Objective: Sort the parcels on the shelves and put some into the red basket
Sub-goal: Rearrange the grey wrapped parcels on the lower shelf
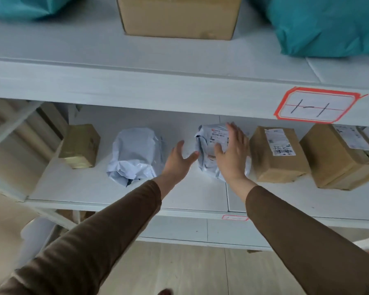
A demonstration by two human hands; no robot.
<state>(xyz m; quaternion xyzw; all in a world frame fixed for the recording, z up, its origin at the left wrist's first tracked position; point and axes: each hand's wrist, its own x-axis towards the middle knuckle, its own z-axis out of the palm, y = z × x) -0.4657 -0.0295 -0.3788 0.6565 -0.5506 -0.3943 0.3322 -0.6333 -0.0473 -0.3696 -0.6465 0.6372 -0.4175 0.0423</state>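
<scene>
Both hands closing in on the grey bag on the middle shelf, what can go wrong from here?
1. The grey bag is soft, crumpled plastic; the open left hand and right hand may pinch loose film and let it slip.
2. The cardboard box sits right beside the bag, so the right hand may nudge it.
3. The shelf edge above hangs low; lifting the bag may bump it.

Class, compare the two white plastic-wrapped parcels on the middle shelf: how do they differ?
The left white parcel shows no label; the right white parcel carries a printed label on top. The left one lies untouched; the right one sits between both open hands, the right hand lying over it, the left hand beside it. Both are crumpled white bags on the same shelf.
</scene>
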